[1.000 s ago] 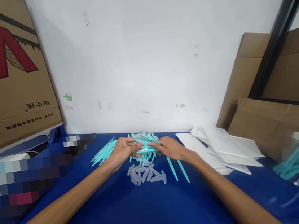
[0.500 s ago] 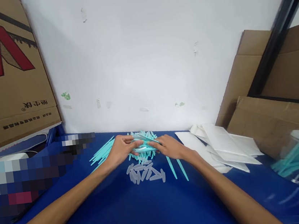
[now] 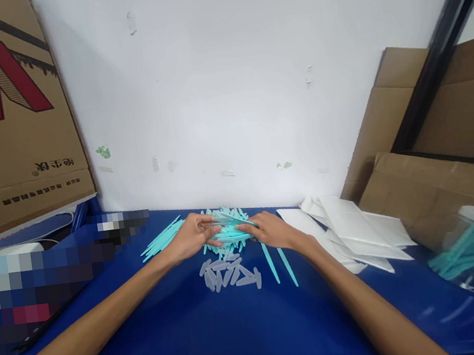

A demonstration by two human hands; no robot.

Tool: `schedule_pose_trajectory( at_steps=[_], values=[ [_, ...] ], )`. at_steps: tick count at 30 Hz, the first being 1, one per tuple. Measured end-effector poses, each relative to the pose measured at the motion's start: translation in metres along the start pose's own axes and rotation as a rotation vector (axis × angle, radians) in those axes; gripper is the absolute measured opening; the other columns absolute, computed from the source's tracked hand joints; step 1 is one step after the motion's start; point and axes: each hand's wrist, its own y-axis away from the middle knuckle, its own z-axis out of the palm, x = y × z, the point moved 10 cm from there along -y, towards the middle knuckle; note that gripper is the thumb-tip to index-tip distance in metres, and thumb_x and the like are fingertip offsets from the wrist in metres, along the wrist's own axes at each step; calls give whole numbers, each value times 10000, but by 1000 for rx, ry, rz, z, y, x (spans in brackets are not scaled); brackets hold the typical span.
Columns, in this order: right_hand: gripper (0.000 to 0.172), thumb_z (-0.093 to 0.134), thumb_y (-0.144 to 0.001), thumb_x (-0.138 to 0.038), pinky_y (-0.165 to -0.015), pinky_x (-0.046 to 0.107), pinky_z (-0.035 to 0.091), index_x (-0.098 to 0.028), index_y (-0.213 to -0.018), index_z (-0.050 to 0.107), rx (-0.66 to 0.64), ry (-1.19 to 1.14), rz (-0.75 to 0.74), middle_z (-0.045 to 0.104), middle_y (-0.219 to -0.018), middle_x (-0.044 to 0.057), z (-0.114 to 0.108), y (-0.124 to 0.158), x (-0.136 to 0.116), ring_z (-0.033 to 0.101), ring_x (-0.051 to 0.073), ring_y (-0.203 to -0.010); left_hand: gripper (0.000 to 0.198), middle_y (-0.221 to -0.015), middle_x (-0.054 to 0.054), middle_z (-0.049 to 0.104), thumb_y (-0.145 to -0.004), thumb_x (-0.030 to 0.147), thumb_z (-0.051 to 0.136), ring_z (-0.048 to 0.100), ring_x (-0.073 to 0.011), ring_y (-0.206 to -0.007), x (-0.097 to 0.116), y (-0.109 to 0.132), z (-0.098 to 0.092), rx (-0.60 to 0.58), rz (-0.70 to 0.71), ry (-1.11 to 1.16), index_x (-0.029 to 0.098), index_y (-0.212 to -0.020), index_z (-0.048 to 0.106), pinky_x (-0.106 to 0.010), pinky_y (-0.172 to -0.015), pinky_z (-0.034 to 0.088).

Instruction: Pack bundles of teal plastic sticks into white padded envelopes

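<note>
Over a heap of turquoise plastic pieces (image 3: 228, 250), my two hands are close together. My right hand (image 3: 271, 229) pinches the end of a slim turquoise plastic stick (image 3: 232, 219), shaped like an eyebrow razor, that slants up to the left. The fingers of my left hand (image 3: 192, 235) are closed around its other end; any smaller piece between them is too blurred to make out. Just in front lie several small translucent caps (image 3: 232, 273). A fan of long turquoise sticks (image 3: 160, 240) is by my left wrist, and two single sticks (image 3: 287, 266) lie below my right hand.
White paper envelopes (image 3: 356, 232) are stacked to the right on the blue table (image 3: 222, 335). A clear jar (image 3: 473, 255) of turquoise sticks stands farther right. Cardboard boxes (image 3: 431, 176) lean behind it, and a large carton (image 3: 12, 147) is at the left.
Both hands stay over the heap, with the fingers shifting slightly. The left thumb has drawn back a little to the left. The piles have not changed visibly.
</note>
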Motion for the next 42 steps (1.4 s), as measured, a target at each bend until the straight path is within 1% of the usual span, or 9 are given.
schedule_pose_trajectory(
  at_steps=[8,15,19,24,28,31,37,40,42],
  values=[
    [570,282,-982,-563,-547,268,229,-177,-639,524,4,80,-10,555,-597,4,0,6,-2,414,110,-528,555,-1073,-133,721,-622,419,803,705,-227,-647,-4,2,-4,13,-45,-137,144,-1093,706,-342,-615,600],
    [601,267,-968,-600,-542,270,226,-180,-628,530,-19,73,28,542,-592,5,2,18,4,403,110,-505,321,-777,-49,722,-713,436,718,684,-199,-705,14,8,21,-150,45,-80,182,-904,761,-297,-608,591],
    [590,278,-964,-604,-548,268,229,-183,-626,516,-17,58,17,529,-588,-5,0,19,3,403,109,-508,322,-816,-67,731,-714,423,719,694,-213,-744,14,8,22,-165,38,-96,171,-912,754,-291,-581,590],
    [581,301,-951,-614,-536,270,226,-183,-589,444,2,61,37,494,-561,-12,-6,21,11,379,106,-497,446,-917,-114,745,-743,409,690,712,-247,-764,-4,3,11,-123,-1,-170,148,-1104,704,-300,-542,588],
    [607,311,-926,-655,-538,264,257,-181,-558,402,10,-20,109,501,-553,-13,-15,25,29,401,105,-496,385,-929,-101,752,-757,430,678,713,-252,-800,-6,2,2,-73,57,-256,190,-1052,739,-274,-519,573],
    [628,287,-913,-682,-552,260,305,-179,-567,436,20,-128,150,513,-569,-6,-22,28,39,435,113,-514,336,-932,-84,755,-762,434,672,712,-243,-790,-2,4,6,-66,70,-300,214,-1001,759,-266,-513,562],
    [643,281,-915,-677,-570,261,356,-177,-558,474,11,-252,156,510,-549,0,-22,29,36,450,119,-514,303,-968,-66,755,-800,412,630,703,-240,-889,14,11,20,-58,155,-382,236,-1012,757,-353,-790,569],
    [643,283,-922,-665,-563,261,362,-183,-551,493,4,-284,144,512,-535,-1,-19,28,28,457,121,-506,315,-1036,-75,738,-828,414,598,682,-245,-966,23,13,20,-46,176,-377,232,-1042,741,-337,-776,562],
    [641,286,-927,-656,-557,259,359,-185,-557,514,14,-291,146,525,-544,2,-19,27,25,455,119,-505,347,-1064,-86,726,-840,421,587,676,-244,-981,26,15,23,-89,159,-288,224,-1098,711,-286,-665,560]
  ],
)
